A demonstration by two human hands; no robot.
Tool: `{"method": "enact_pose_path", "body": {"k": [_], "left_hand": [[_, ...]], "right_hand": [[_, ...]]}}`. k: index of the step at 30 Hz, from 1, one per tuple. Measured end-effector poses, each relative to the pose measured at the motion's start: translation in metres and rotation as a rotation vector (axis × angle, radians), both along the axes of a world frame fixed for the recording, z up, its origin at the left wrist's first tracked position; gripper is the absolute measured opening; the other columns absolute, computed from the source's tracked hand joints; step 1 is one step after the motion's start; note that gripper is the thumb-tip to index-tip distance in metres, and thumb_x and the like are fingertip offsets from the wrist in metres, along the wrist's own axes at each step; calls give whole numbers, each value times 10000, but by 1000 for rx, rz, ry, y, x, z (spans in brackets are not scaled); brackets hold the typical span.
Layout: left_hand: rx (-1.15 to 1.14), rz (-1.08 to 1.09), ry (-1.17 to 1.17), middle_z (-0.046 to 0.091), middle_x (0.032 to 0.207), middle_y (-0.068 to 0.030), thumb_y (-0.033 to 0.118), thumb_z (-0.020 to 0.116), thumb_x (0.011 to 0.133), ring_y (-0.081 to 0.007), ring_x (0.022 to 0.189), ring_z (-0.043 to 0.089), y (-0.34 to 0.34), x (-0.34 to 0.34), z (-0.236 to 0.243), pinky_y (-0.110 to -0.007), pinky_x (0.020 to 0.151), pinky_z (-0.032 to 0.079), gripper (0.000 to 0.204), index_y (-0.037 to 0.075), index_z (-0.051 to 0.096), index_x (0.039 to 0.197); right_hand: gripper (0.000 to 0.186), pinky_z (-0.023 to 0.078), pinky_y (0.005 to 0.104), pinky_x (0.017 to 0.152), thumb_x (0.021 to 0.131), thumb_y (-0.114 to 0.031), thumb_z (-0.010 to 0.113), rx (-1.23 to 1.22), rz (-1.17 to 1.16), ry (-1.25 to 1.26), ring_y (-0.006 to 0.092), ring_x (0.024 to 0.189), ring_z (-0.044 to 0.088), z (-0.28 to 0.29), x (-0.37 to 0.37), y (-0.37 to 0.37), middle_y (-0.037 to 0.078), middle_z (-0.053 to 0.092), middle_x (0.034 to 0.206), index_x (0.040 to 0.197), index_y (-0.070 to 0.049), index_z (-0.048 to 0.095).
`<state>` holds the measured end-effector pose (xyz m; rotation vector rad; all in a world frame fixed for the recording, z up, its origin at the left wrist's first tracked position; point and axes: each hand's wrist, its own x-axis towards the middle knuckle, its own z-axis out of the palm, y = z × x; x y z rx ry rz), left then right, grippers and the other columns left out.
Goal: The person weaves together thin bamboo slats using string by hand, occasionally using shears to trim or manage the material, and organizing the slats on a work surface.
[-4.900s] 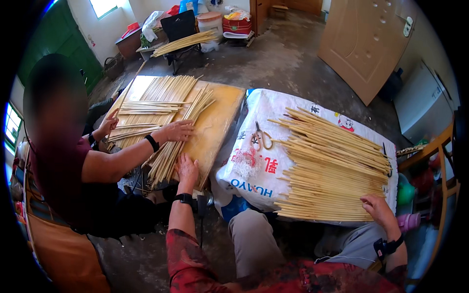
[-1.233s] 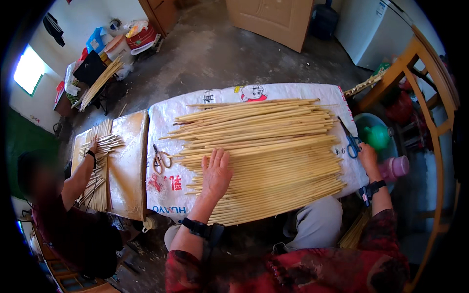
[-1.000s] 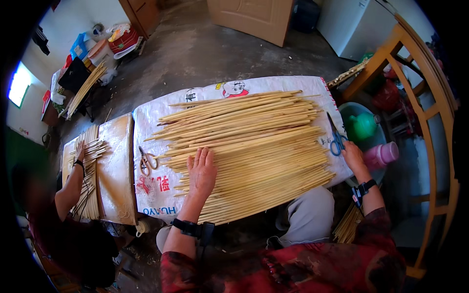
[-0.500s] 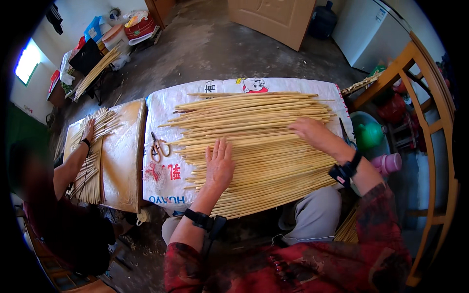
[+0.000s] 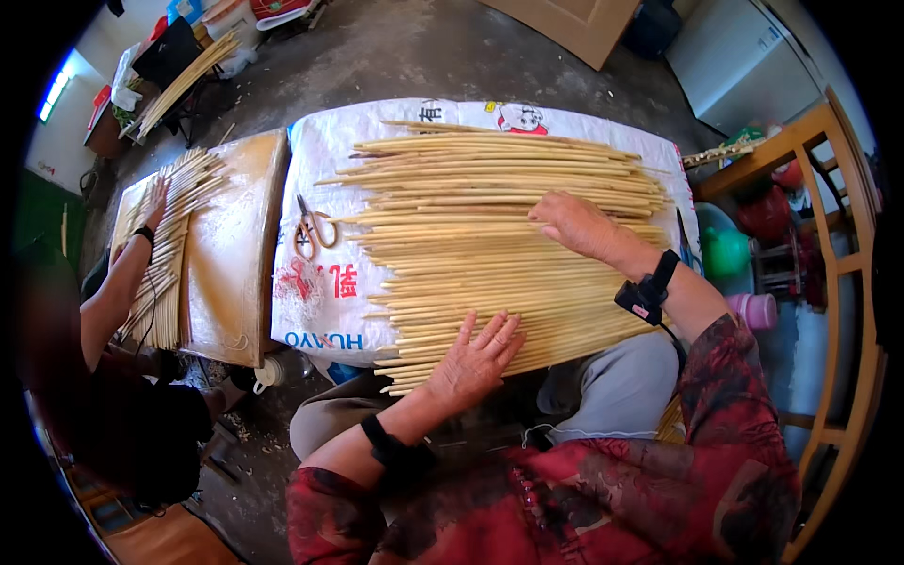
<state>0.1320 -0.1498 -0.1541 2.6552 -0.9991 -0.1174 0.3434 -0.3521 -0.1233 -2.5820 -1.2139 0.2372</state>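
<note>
A wide layer of thin pale yellow sticks (image 5: 508, 174) lies side by side across a white printed sack (image 5: 315, 151) in front of me. My left hand (image 5: 476, 365) rests on the near sticks, its fingers spread and stretched out. Above the middle of the layer, my right hand (image 5: 573, 224) is closed, its fingers curled down towards the sticks. Its fingertips are hidden, so what they grip does not show. Scissors with brown looped handles (image 5: 314, 234) lie on the sack, left of the stick ends.
At left, a co-worker's hand (image 5: 158, 200) rests on more sticks on a second board (image 5: 231, 254). A dark blade-like tool (image 5: 684, 235) lies at the sack's right edge. Beyond are a green bowl (image 5: 727, 252), a pink container (image 5: 756, 311) and a wooden frame (image 5: 841, 259).
My left hand has slid towards me and to the right, onto the nearest sticks. Against the sticks, my right hand has shifted left. The whole view has tilted nearer.
</note>
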Motion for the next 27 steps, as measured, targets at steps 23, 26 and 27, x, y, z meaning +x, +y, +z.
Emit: {"method": "enact_pose_path", "body": {"k": [23,26,27], "left_hand": [[16,-51,-468,540,827,-81,91,530,710,-212,745,557,6,-12,119,-343,721,448,246,8,543,942],[56,-30,-513,533,820,-78,85,532,709,-219,748,550,7,-9,137,-375,782,439,247,14,538,946],[60,19,-511,542,840,-74,79,528,722,-226,801,562,8,-7,138,-428,869,415,244,22,539,958]], "right_hand": [[380,449,419,750,779,-214,588,116,-52,-164,311,894,570,76,-190,-66,134,584,903,1117,-52,522],[236,469,420,689,787,-140,537,120,-116,-256,319,819,587,73,-174,-74,125,590,854,1011,-69,549],[193,474,422,671,786,-118,522,150,-107,-267,323,796,588,82,-167,-72,123,590,840,972,-74,553]]}}
